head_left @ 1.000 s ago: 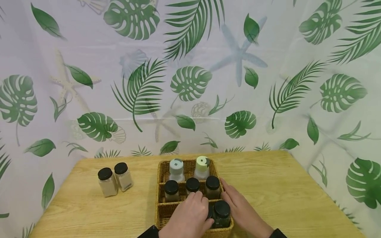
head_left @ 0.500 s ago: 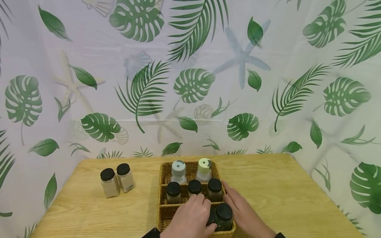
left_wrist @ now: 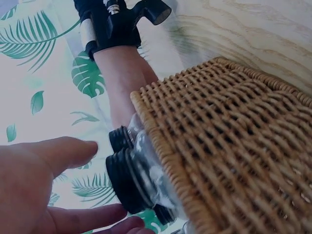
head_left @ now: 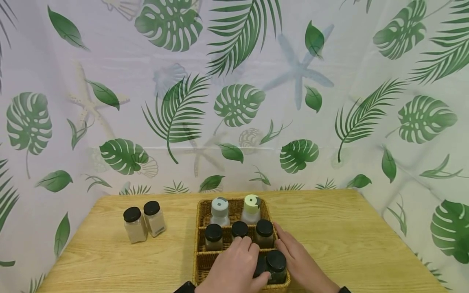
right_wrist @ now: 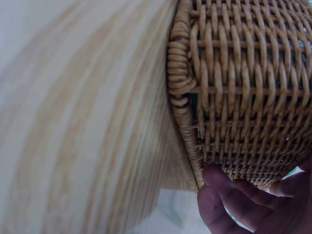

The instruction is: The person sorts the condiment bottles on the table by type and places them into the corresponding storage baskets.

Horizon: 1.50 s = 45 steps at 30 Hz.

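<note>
A wicker basket (head_left: 214, 253) with compartments stands on the table, holding several black-lidded jars. My left hand (head_left: 234, 266) is over its front compartment, beside a black-lidded jar (head_left: 259, 266). In the left wrist view, the thumb of the left hand (left_wrist: 44, 180) stands apart from that black lid (left_wrist: 127, 183), while a fingertip is at the lid's lower edge. Another jar (head_left: 276, 260) sits to its right in the same compartment. My right hand (head_left: 302, 260) rests against the basket's right side, its fingers (right_wrist: 229, 187) touching the wicker wall (right_wrist: 243, 97).
Behind the front compartment sit several black-lidded jars (head_left: 213, 232). The rear compartment holds a pale-blue-capped bottle (head_left: 220, 207) and a yellow-capped one (head_left: 252, 205). Two black-lidded jars (head_left: 135, 228) with pale contents stand left on the wooden table (head_left: 172, 252). A leaf-patterned cloth (head_left: 234, 101) hangs behind.
The thumb of my left hand has straightened away from the front jar's lid, and more of that lid shows. My right hand stays at the basket's side. The head view has shifted slightly.
</note>
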Motion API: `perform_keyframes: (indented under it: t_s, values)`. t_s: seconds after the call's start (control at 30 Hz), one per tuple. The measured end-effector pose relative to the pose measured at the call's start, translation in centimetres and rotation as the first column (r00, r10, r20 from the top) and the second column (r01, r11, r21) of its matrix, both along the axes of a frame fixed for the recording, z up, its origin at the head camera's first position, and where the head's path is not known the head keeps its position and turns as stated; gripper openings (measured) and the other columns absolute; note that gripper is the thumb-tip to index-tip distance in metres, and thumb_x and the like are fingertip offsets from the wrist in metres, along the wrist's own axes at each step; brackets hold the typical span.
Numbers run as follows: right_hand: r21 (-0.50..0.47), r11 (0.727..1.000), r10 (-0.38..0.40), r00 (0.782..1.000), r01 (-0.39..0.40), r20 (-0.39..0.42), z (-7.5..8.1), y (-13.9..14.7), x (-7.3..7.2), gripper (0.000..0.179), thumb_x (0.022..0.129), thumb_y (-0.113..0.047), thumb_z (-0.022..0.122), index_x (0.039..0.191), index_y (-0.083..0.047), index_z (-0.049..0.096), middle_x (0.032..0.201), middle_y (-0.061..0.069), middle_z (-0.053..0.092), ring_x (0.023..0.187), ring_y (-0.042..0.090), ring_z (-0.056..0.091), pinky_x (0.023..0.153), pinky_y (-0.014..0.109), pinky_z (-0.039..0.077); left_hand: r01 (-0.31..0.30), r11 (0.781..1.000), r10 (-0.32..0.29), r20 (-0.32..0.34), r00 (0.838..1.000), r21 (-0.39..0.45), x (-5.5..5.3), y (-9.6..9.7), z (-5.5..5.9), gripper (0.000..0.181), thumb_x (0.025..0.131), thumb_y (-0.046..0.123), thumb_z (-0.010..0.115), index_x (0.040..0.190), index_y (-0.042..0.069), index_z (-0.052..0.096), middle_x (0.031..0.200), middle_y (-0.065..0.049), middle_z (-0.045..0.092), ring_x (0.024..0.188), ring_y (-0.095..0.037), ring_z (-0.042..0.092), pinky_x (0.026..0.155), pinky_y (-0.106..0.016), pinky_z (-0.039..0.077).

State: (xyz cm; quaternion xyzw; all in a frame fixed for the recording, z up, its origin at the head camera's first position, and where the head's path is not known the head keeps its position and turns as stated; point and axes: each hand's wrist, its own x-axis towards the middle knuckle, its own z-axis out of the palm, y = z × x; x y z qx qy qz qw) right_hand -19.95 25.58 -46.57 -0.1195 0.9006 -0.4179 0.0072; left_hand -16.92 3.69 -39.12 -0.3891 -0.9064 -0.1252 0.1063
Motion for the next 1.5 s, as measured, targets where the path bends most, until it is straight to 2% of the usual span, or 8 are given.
perform_keyframes:
  t_s: [0.3,0.5,0.7,0.9,1.03,1.27,1.37,1.5]
  values:
    - [0.008,1.0,0.003,1.0,-0.003,0.002,-0.2,0.1,-0.1,0.056,0.105,-0.038,0.03,0.152,-0.008,0.02,0.151,0.021,0.026,0.133,0.04,0.018,0.104,0.069,0.018,-0.005,0.99,0.014,-0.06,0.998,0.144,0.2,-1.7,1.2,0.034,0.088,0.038,0.066,0.095,0.005,0.071,0.087,-0.004,0.061,0.078,-0.015,0.054,0.062,-0.023,0.054]
    - [0.01,1.0,0.008,1.0,-0.008,0.005,-0.2,0.0,-0.2,0.057,0.106,-0.037,0.03,0.152,-0.006,0.02,0.151,0.021,0.025,0.134,0.039,0.018,0.105,0.067,0.018,-0.037,0.968,0.069,-0.122,0.99,0.25,0.1,-3.2,1.6,0.021,0.086,0.03,0.067,0.088,0.009,0.069,0.081,0.0,0.059,0.074,-0.013,0.053,0.059,-0.024,0.053]
    - [0.005,1.0,0.024,1.0,-0.024,0.015,-0.1,-0.2,-0.2,0.058,0.105,-0.039,0.029,0.152,-0.006,0.019,0.151,0.021,0.024,0.134,0.038,0.015,0.106,0.065,0.017,-0.093,0.949,0.141,-0.143,0.98,0.302,-0.7,-5.2,1.9,0.018,0.087,0.028,0.065,0.093,0.011,0.069,0.087,0.0,0.062,0.08,-0.013,0.055,0.062,-0.028,0.054]
    - [-0.002,1.0,0.03,1.0,-0.03,0.009,0.1,-0.3,-0.3,0.058,0.105,-0.039,0.029,0.152,-0.007,0.018,0.152,0.02,0.024,0.134,0.037,0.017,0.105,0.066,0.019,-0.176,0.932,0.249,-0.209,0.945,0.317,-1.9,-7.5,2.1,0.014,0.088,0.025,0.063,0.09,0.013,0.068,0.084,0.001,0.059,0.076,-0.011,0.052,0.057,-0.027,0.051]
    - [-0.002,0.999,0.032,0.999,-0.032,0.003,0.1,-0.4,-0.4,0.056,0.106,-0.037,0.03,0.152,-0.007,0.018,0.151,0.02,0.025,0.134,0.036,0.018,0.105,0.066,0.019,-0.225,0.918,0.312,-0.245,0.918,0.326,-3.1,-9.4,2.2,0.015,0.087,0.023,0.062,0.091,0.01,0.068,0.086,-0.002,0.06,0.078,-0.015,0.053,0.063,-0.029,0.051]
    - [-0.019,0.999,0.034,0.999,-0.034,0.014,0.1,-0.5,-0.4,0.056,0.106,-0.037,0.03,0.152,-0.008,0.017,0.151,0.02,0.024,0.134,0.037,0.018,0.105,0.066,0.02,-0.351,0.875,0.435,-0.224,0.872,0.333,-5.3,-12.7,2.2,0.021,0.086,0.02,0.065,0.098,0.002,0.067,0.092,-0.013,0.061,0.083,-0.027,0.055,0.071,-0.04,0.05]
    - [-0.029,0.999,0.031,0.999,-0.031,0.023,0.1,-0.5,-0.3,0.057,0.106,-0.037,0.03,0.152,-0.007,0.017,0.151,0.02,0.024,0.134,0.036,0.019,0.105,0.066,0.021,-0.4,0.855,0.477,-0.202,0.855,0.329,-6.5,-13.9,2.0,0.023,0.084,0.019,0.068,0.096,0.0,0.067,0.09,-0.016,0.061,0.079,-0.03,0.055,0.065,-0.044,0.051]
    - [-0.041,0.999,0.021,0.999,-0.019,0.042,0.1,-0.1,0.0,0.059,0.105,-0.04,0.03,0.152,-0.005,0.017,0.151,0.021,0.024,0.133,0.036,0.022,0.104,0.066,0.023,-0.428,0.851,0.495,-0.192,0.847,0.305,-7.8,-14.9,1.4,0.025,0.083,0.02,0.068,0.097,-0.002,0.068,0.087,-0.017,0.061,0.073,-0.03,0.055,0.058,-0.044,0.051]
